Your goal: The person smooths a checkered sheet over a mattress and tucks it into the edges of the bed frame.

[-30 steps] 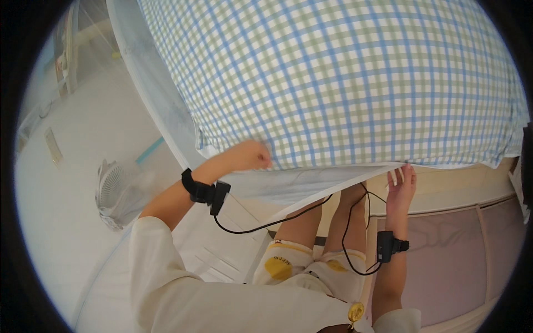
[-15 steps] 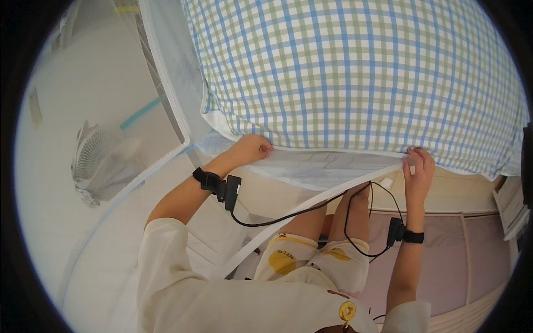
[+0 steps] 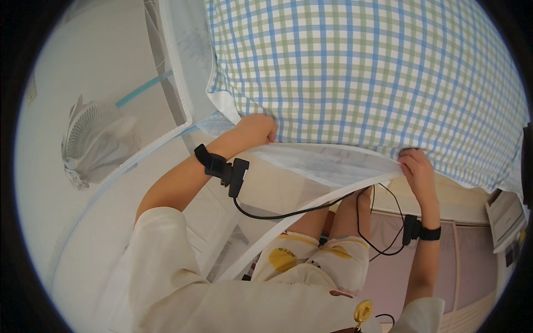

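A blue, green and white checked bed sheet (image 3: 344, 72) covers the bed in front of me. My left hand (image 3: 256, 129) is closed at the sheet's near edge, close to its left corner, fingers curled and partly hidden. Farther right along that edge my right hand (image 3: 419, 171) is also closed, with its fingertips bent over the sheet's border. A white-edged mosquito net (image 3: 327, 162) hangs just below the border between the hands. Its white trim (image 3: 355, 186) reaches up to my right hand, and I cannot tell whether the fingers hold it too.
Behind the net at the left stands a white fan (image 3: 94, 130) under a thin cover. A light blue strip (image 3: 143, 89) lies near it. Black cable (image 3: 288, 216) loops between the devices strapped to my wrists. Pinkish panels (image 3: 427, 266) are at the lower right.
The view has shifted a little. My left hand has moved slightly up and right at the sheet's edge, its fingers curling further in. My right hand's fingers have bent more over the border.
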`<state>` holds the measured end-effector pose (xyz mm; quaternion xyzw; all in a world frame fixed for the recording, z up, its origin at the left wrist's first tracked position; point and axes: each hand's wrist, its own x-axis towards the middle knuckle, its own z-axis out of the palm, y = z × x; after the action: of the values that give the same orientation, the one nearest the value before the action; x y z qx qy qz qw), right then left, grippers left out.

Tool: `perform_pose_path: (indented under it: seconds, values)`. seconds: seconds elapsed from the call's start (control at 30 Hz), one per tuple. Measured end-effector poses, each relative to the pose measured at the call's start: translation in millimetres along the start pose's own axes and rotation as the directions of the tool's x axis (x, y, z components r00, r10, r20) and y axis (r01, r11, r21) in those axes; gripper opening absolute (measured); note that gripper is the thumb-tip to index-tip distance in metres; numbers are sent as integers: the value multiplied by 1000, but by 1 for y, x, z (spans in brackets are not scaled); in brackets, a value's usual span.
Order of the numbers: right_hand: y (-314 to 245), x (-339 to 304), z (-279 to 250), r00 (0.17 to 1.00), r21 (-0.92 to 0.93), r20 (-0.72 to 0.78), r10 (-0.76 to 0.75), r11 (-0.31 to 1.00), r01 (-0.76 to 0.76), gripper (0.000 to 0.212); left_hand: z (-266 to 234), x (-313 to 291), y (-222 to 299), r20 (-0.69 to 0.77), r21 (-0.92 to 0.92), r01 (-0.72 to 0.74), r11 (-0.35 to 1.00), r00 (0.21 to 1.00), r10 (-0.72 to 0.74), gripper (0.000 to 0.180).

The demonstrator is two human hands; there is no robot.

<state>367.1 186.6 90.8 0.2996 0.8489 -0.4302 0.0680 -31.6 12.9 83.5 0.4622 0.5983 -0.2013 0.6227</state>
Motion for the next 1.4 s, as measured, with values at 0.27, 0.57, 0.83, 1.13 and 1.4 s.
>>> perform_pose_path:
  seconds: [0.27, 0.57, 0.83, 1.13, 1.4]
  values:
    - [-9, 2, 0, 981, 57, 174, 82, 994, -93, 16, 14, -1, -21, -133, -161, -7, 987, 991, -15, 16]
    - [-11, -2, 8, 975, 9, 183, 129, 991, -133, 20, -1, -8, -90, -197, 72, 359, 931, 920, -339, 26]
    - [-14, 0, 8, 968, 38, 180, 176, 982, -186, 19, -7, -17, -88, -290, 79, 392, 916, 889, -355, 26]
    - [-12, -1, 12, 976, 47, 136, 169, 983, -177, 20, -31, 3, -1, -671, -95, -166, 982, 739, 60, 23]
    - [-10, -3, 14, 978, 65, 114, 177, 981, -185, 20, -19, 19, -11, -783, -141, -251, 958, 620, 47, 28]
